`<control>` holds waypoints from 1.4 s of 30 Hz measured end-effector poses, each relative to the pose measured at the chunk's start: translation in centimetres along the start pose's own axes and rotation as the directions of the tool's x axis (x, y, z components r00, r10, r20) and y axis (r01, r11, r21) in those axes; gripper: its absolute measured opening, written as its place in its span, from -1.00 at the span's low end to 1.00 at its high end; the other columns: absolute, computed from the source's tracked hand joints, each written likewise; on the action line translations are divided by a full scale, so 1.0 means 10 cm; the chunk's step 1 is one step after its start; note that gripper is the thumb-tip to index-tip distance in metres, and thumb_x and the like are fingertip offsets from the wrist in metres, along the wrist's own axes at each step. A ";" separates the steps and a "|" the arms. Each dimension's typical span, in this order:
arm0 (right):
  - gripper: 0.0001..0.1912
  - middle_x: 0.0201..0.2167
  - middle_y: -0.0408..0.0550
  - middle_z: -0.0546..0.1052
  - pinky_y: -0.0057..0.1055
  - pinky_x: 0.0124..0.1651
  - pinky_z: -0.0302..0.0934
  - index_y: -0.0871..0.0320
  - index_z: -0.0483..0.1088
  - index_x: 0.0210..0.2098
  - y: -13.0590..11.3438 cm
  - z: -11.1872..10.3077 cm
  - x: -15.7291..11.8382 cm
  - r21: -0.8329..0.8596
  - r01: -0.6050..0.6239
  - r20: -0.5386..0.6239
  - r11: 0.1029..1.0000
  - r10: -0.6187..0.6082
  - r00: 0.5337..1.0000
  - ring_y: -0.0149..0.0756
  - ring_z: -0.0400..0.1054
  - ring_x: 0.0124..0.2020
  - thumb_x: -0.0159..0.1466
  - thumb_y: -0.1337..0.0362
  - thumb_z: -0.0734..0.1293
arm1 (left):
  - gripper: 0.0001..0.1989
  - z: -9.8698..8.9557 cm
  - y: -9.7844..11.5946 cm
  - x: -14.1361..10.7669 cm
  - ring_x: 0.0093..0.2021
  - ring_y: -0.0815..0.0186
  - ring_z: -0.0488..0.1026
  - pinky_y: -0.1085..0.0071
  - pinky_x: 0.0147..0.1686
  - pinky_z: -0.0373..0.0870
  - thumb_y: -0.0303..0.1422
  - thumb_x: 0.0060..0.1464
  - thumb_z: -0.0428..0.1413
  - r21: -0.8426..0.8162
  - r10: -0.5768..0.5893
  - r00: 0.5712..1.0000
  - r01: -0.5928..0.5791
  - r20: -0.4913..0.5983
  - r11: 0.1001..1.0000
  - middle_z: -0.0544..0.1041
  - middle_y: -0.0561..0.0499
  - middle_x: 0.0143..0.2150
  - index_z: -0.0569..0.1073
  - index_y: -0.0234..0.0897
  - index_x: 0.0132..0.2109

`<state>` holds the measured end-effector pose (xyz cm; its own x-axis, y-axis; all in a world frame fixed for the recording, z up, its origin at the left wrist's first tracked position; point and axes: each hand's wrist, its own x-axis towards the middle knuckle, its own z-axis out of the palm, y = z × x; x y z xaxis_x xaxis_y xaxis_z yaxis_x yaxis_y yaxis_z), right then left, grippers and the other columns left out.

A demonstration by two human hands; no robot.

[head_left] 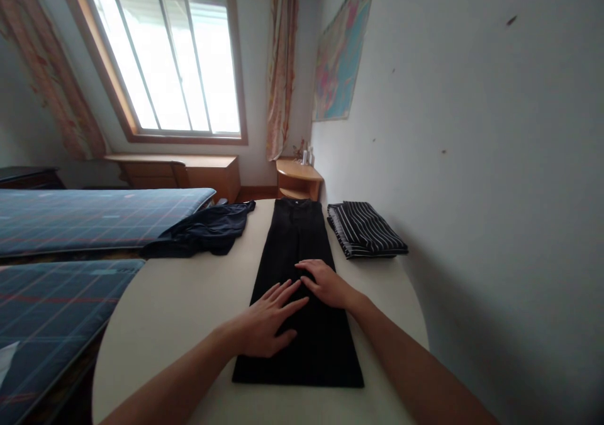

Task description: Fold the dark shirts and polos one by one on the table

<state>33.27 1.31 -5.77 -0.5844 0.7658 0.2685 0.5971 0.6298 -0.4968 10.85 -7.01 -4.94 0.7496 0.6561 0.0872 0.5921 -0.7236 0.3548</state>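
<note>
A pair of black trousers (302, 236) lies flat and lengthwise on the cream round table (165, 324), waistband at the far edge and the wide hem towards me. My left hand (268, 321) rests palm down on the lower middle of the cloth, its fingers spread and stretched out. Just beyond it and to the right, my right hand (325, 283) lies on the trousers too, fingers extended towards the left. The two hands nearly meet at the fingertips. Neither one grips the fabric.
Folded black-and-white striped cloth (365, 230) sits at the table's right, close to the wall. A crumpled dark navy garment (207, 230) hangs over the far left edge. Beds with blue plaid mattresses (94, 220) stand on the left. A corner shelf (299, 170) is behind the table.
</note>
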 end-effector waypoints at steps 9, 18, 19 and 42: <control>-0.48 0.32 0.06 0.27 0.04 0.29 -0.01 0.10 0.23 0.30 0.24 0.04 0.65 -0.242 -0.209 0.069 0.948 0.232 0.970 -0.04 0.05 0.34 0.39 0.09 0.18 | -0.28 -0.06 0.09 0.00 0.46 -0.09 -0.22 -0.19 0.35 -0.12 -0.31 0.17 0.11 0.020 -0.011 0.997 0.010 0.072 1.000 -0.17 -0.04 0.50 0.06 0.05 0.42; -0.45 0.32 0.05 0.28 0.02 0.26 0.01 0.13 0.24 0.30 0.45 0.13 1.26 -0.238 -0.354 -0.027 0.904 0.359 0.933 -0.01 0.02 0.32 0.37 0.06 0.19 | -0.16 -0.06 0.10 0.01 0.46 -0.10 -0.27 -0.27 0.33 -0.19 -0.33 0.11 0.14 0.023 0.008 0.996 -0.010 0.086 1.000 -0.24 -0.03 0.51 -0.05 0.06 0.44; -0.46 0.32 0.04 0.28 -0.01 0.26 0.01 0.13 0.25 0.29 0.46 0.13 1.29 -0.235 -0.362 -0.052 0.902 0.360 0.931 -0.03 0.02 0.31 0.38 0.09 0.19 | -0.15 -0.07 0.10 0.01 0.46 -0.11 -0.28 -0.28 0.33 -0.20 -0.32 0.10 0.15 0.020 0.011 0.997 -0.013 0.081 1.000 -0.26 -0.03 0.51 -0.05 0.07 0.44; -0.26 0.43 0.13 0.02 0.08 0.32 -0.15 0.07 0.12 0.37 0.30 0.15 0.90 -0.370 -0.321 0.054 0.872 0.365 0.930 0.10 -0.11 0.39 0.33 -0.18 0.11 | -0.36 -0.25 0.28 -0.01 0.41 0.00 0.06 -0.11 0.33 0.08 -0.25 0.22 0.08 -0.116 0.028 0.995 -0.017 0.096 0.993 0.12 -0.02 0.44 0.12 0.03 0.39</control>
<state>28.98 9.95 -6.06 -0.3549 0.9346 0.0242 0.9114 0.3516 -0.2137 11.71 -8.54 -1.65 0.7907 0.6122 0.0077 0.5412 -0.7048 0.4587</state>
